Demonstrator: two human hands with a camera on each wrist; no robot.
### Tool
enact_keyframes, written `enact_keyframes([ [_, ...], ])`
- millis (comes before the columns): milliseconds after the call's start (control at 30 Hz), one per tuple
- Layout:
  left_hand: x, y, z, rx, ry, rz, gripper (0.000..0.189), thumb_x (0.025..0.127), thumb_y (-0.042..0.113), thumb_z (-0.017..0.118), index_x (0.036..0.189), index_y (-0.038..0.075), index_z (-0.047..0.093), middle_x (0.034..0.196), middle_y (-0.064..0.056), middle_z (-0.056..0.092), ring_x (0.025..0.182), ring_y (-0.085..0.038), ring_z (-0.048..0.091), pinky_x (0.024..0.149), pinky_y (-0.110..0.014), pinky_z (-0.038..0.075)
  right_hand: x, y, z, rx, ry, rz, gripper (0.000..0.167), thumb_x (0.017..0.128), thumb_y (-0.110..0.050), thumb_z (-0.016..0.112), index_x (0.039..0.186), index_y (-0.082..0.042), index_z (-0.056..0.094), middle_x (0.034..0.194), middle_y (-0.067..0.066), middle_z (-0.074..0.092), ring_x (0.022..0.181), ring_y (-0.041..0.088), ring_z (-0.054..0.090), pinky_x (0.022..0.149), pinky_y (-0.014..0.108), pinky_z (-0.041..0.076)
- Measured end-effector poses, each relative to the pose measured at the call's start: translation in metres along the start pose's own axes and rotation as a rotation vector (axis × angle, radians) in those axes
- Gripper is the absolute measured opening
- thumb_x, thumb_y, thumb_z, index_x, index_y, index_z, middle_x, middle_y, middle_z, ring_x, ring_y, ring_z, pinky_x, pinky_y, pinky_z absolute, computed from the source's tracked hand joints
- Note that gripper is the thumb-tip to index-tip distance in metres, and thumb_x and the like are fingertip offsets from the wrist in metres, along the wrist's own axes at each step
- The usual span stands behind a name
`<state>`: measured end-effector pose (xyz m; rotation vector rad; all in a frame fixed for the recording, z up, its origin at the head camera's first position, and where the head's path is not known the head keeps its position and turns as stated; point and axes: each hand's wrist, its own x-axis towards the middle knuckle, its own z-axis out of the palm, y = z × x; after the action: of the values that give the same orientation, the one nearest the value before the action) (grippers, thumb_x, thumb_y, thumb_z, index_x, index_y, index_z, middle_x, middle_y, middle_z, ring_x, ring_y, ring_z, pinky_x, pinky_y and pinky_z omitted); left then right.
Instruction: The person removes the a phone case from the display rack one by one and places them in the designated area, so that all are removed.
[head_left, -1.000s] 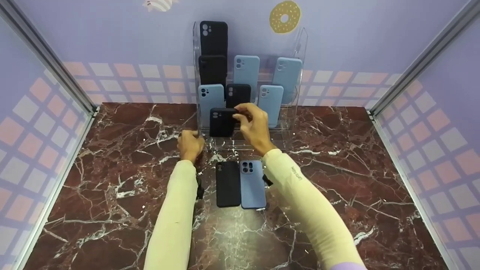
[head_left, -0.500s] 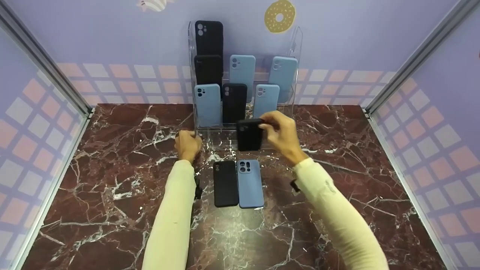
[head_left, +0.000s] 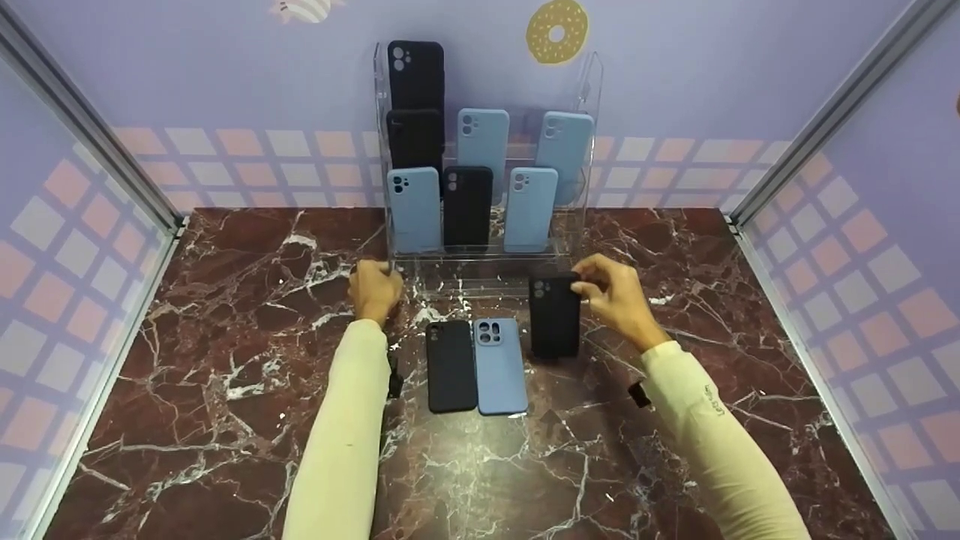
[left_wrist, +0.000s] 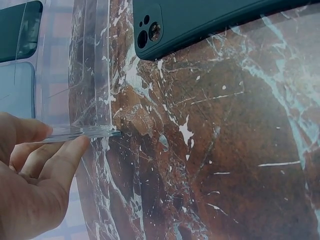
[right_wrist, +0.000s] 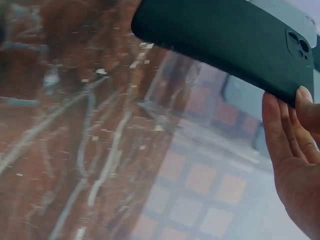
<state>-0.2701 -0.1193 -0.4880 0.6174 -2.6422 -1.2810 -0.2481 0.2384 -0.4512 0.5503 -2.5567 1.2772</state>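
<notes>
One black case (head_left: 555, 319) hangs nearly upright from our right hand (head_left: 615, 296), which pinches it narrowly between thumb and fingertips at the upper right corner, camera holes at the top. We hold it off the table (head_left: 225, 360), near the rack's front and, seen from the head, just right of the flat blue case (head_left: 501, 371). Beside that lies the flat black case (head_left: 451, 367), the two side by side with their camera ends toward the rack (head_left: 480, 257).

Our left hand (head_left: 375, 289) grips the rack's clear side at the front left; in the left wrist view we see the thumb above the sheet and fingers below.

On the rack we count seven cases: the front cases (head_left: 467, 210) run blue, black, blue; the middle cases (head_left: 484, 139) black, blue, blue; the back case (head_left: 416, 75) is black, at the left. Behind, a doughnut (head_left: 556, 31) decorates the lilac wall (head_left: 247, 67).
</notes>
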Motion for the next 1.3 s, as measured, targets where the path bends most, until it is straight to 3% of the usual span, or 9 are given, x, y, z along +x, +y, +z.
enact_keyframes([
  [333, 0.0, 0.001, 0.0, 0.001, 0.009, 0.001, 0.023, 0.088, 0.008, 0.056, 0.087, 0.005, 0.079, 0.103, -0.015, 0.076, 0.107, -0.041, 0.067, 0.096, -0.054, 0.048, -0.012, 0.026, 0.01, -0.014, -0.067, 0.163, 0.015, 0.082, 0.011, 0.071, 0.096, 0.004, 0.071, 0.083, 0.015, 0.07, 0.063, 0.022, 0.065, 0.055, 0.022, 0.047],
  [433, 0.0, 0.001, 0.0, 0.004, 0.004, -0.005, 0.024, 0.087, 0.008, 0.056, 0.088, 0.005, 0.079, 0.104, -0.015, 0.075, 0.107, -0.041, 0.067, 0.096, -0.053, 0.048, -0.013, 0.03, 0.016, -0.031, -0.077, 0.208, 0.015, 0.081, 0.009, 0.072, 0.095, 0.004, 0.071, 0.083, 0.014, 0.07, 0.063, 0.02, 0.065, 0.055, 0.023, 0.047],
  [633, 0.001, 0.002, -0.001, -0.004, -0.026, -0.029, 0.027, 0.089, 0.01, 0.058, 0.105, 0.006, 0.08, 0.116, -0.015, 0.073, 0.114, -0.04, 0.065, 0.1, -0.052, 0.047, -0.015, 0.037, 0.026, -0.068, -0.096, 0.283, 0.014, 0.081, 0.006, 0.074, 0.095, 0.005, 0.073, 0.082, 0.013, 0.07, 0.069, 0.024, 0.066, 0.062, 0.027, 0.049],
  [767, 0.002, 0.002, -0.001, 0.0, -0.029, -0.028, 0.027, 0.09, 0.01, 0.057, 0.105, 0.006, 0.08, 0.116, -0.015, 0.073, 0.115, -0.041, 0.065, 0.101, -0.052, 0.046, -0.017, 0.042, 0.032, -0.089, -0.12, 0.31, 0.015, 0.08, 0.004, 0.074, 0.095, 0.007, 0.072, 0.081, 0.014, 0.07, 0.069, 0.024, 0.066, 0.062, 0.027, 0.05],
  [1033, 0.002, 0.0, -0.001, -0.002, -0.022, -0.016, 0.026, 0.088, 0.008, 0.058, 0.101, 0.004, 0.08, 0.112, -0.017, 0.074, 0.111, -0.041, 0.066, 0.099, -0.052, 0.047, -0.02, 0.052, 0.042, -0.042, -0.144, 0.356, 0.017, 0.08, 0.005, 0.076, 0.095, 0.01, 0.072, 0.081, 0.019, 0.073, 0.063, 0.014, 0.064, 0.056, 0.02, 0.051],
  [1300, 0.002, 0.0, -0.001, -0.001, -0.036, -0.037, 0.027, 0.091, 0.011, 0.058, 0.107, 0.006, 0.079, 0.118, -0.016, 0.072, 0.116, -0.043, 0.063, 0.102, -0.053, 0.045, -0.022, 0.055, 0.046, 0.038, -0.219, 0.437, 0.02, 0.083, 0.005, 0.074, 0.101, 0.014, 0.07, 0.085, 0.022, 0.072, 0.062, 0.016, 0.066, 0.058, 0.03, 0.059],
])
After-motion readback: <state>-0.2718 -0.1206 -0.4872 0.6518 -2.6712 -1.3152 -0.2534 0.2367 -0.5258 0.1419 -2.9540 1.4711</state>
